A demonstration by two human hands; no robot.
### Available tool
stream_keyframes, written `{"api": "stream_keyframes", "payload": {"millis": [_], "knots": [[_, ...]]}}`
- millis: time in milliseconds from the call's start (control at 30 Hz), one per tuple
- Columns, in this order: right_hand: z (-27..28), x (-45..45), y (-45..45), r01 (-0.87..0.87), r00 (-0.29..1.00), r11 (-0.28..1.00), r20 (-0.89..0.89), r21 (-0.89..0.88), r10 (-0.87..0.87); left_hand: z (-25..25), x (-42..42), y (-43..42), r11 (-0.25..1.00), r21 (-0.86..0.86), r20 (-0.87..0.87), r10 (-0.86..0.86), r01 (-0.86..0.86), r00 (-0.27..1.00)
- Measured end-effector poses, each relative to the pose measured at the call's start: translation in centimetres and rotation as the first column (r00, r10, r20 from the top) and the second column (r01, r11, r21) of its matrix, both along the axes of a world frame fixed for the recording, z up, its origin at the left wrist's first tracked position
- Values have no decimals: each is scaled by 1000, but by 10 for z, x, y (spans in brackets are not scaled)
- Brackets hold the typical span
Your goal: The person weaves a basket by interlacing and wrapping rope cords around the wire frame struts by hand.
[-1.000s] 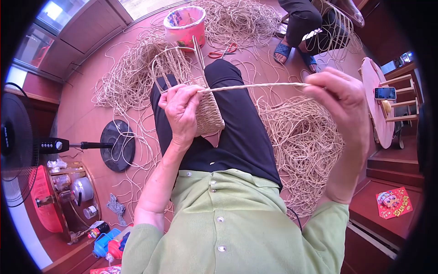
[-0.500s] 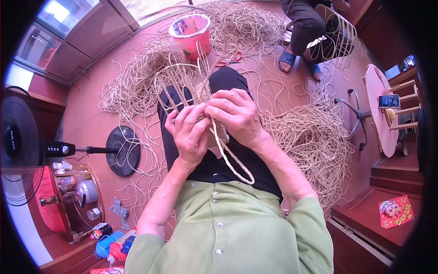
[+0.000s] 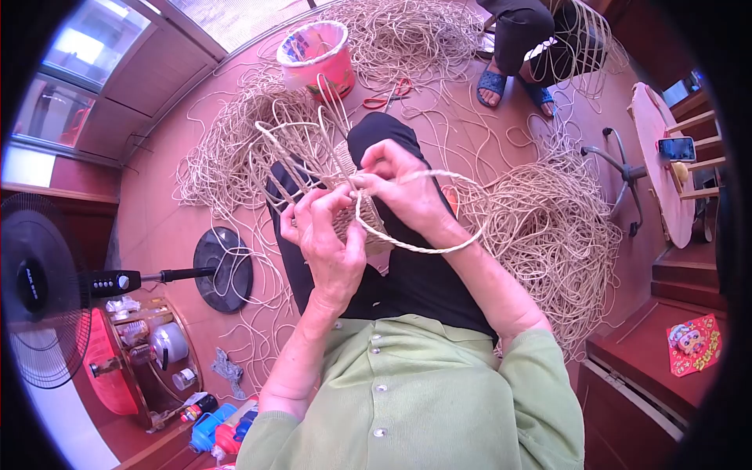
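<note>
A partly woven basket (image 3: pixel 340 163) rests on my lap between my knees, with bare frame stakes standing up on its left and far side. Wrapped over its near edge, my left hand (image 3: pixel 327 235) has its fingers closed. Beside it, my right hand (image 3: pixel 398 188) pinches a straw-coloured cord (image 3: pixel 427 251) close to the basket's edge. The cord swings out in a wide loop over my right wrist. The spot where the fingertips meet is partly covered by the fingers.
Heaps of loose cord (image 3: pixel 548 251) lie right, left and ahead. Beyond my knees are a pink bucket (image 3: pixel 329 70) and red-handled scissors (image 3: pixel 389 95). A fan (image 3: pixel 39 290) stands left. Top right, another person's sandalled foot (image 3: pixel 491 88) is near a wire frame (image 3: pixel 587 47).
The cord loop, which hung down toward my lap, has swung out to the right and widened. My right hand's fingers have shifted on the cord; my left hand stays at the basket.
</note>
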State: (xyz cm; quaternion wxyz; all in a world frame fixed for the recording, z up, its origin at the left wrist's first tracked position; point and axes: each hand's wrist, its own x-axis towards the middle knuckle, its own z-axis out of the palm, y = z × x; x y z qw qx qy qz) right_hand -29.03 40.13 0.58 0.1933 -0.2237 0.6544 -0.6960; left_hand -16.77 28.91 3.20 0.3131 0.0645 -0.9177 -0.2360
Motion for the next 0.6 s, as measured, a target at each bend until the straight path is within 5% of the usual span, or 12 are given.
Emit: {"api": "stream_keyframes", "payload": {"millis": [100, 133, 167, 200, 267, 300, 400, 433, 467, 500, 533, 600], "knots": [[-13, -15, 10, 84, 996, 986, 23, -144, -82, -10, 6, 2, 999, 34, -121, -4, 8, 993], [-14, -30, 25, 260, 960, 965, -104, 1, -259, -12, 6, 1, 998, 62, -152, 3, 7, 988], [-19, -58, 52, 458, 843, 888, -296, -40, -448, -13, 6, 0, 996, 90, -183, 13, 4, 983], [-32, -99, 97, 645, 629, 763, -596, 41, -499, -18, 5, -5, 997, 77, -212, 20, -4, 977], [-45, -149, 196, 828, 540, 520, -553, 211, -635, -12, 2, -7, 1000, 13, -162, 18, -16, 987], [-54, -170, 241, 829, 511, 97, -675, 551, -532, -10, 1, -7, 1000, -18, -135, 17, -19, 991], [-46, -153, 236, 890, 453, 177, -853, 419, -259, -15, -9, -2, 996, -66, -116, 51, -59, 992], [-28, -132, 194, 847, 413, 420, -901, 326, -134, -19, -9, 1, 994, -77, -102, 70, -78, 992], [-18, -113, 153, 684, 389, 708, -909, 178, -147, -23, -12, 3, 992, -81, -119, 87, -97, 989], [-6, -77, 109, 452, 536, 879, -834, 154, -130, -24, -12, 6, 991, -76, -104, 106, -114, 989], [15, -39, 79, 241, 702, 932, -711, 271, 25, -24, -14, 9, 989, -73, -93, 122, -129, 988], [5, -12, 50, 52, 723, 924, -652, 379, 227, -23, -18, 13, 987, -35, -69, 152, -155, 986]]}}
